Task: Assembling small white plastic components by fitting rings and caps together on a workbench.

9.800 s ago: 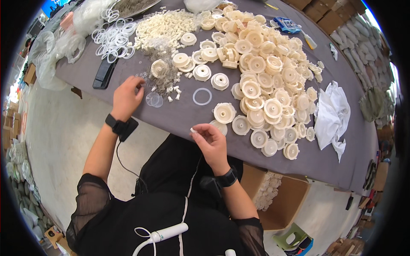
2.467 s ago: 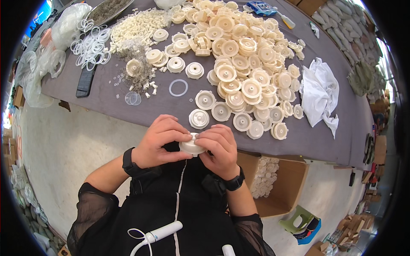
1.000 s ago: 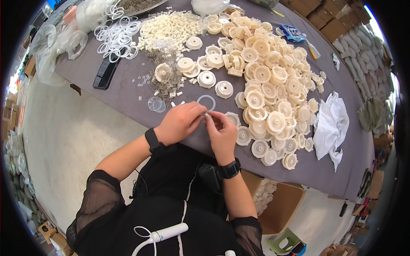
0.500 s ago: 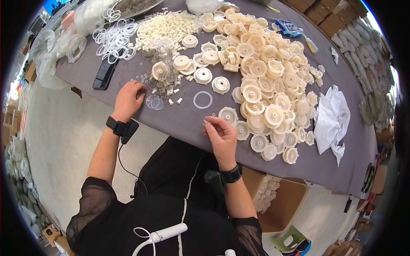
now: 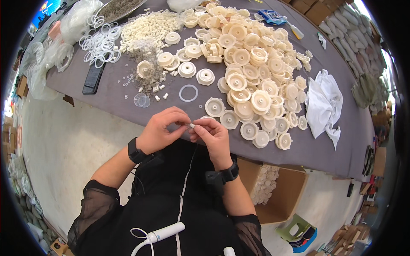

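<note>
The right hand (image 5: 212,137) had thumb and fingers closed on a small white plastic plug (image 5: 191,126), held near the front edge of the grey-covered table (image 5: 324,158). The left hand (image 5: 164,128) met it with thumb and forefinger tips brought together at the plug's left end; whether these gripped anything could not be told. Beyond lay a translucent ring (image 5: 180,93), flat. Cream flanged discs (image 5: 261,100) were heaped to the right.

No lettering can be read; nor any number.
</note>
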### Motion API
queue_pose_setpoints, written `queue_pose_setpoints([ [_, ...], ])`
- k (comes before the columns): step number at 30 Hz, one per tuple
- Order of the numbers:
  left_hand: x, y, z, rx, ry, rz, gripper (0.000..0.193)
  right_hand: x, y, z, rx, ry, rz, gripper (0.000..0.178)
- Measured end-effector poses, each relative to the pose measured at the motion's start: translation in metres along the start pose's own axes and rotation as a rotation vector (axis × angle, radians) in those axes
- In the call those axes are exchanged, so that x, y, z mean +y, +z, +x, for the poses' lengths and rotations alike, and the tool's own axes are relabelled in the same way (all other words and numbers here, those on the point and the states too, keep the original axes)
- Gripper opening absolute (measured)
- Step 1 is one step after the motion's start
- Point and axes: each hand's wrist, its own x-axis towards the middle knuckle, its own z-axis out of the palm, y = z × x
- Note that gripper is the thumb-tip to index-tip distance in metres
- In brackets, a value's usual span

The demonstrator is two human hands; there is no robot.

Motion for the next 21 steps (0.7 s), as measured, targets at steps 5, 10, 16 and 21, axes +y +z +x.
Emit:
queue_pose_setpoints([
  [5,-0.003,0.02,0.0,-0.035,-0.11,-0.156,0.02,-0.005,-0.007,-0.01,0.059,-0.025,0.06,0.018],
  [10,-0.006,0.043,0.016,-0.076,-0.239,-0.412,0.024,-0.007,-0.026,-0.017,0.164,-0.088,0.008,0.016],
  [16,0.003,0.05,0.038,-0.164,-0.091,-0.386,0.025,-0.002,-0.048,-0.02,0.031,-0.158,0.311,0.019],
  [21,-0.027,0.042,0.081,-0.143,0.04,0.161,0.042,-0.001,-0.05,-0.018,0.232,-0.232,0.056,0.021],
])
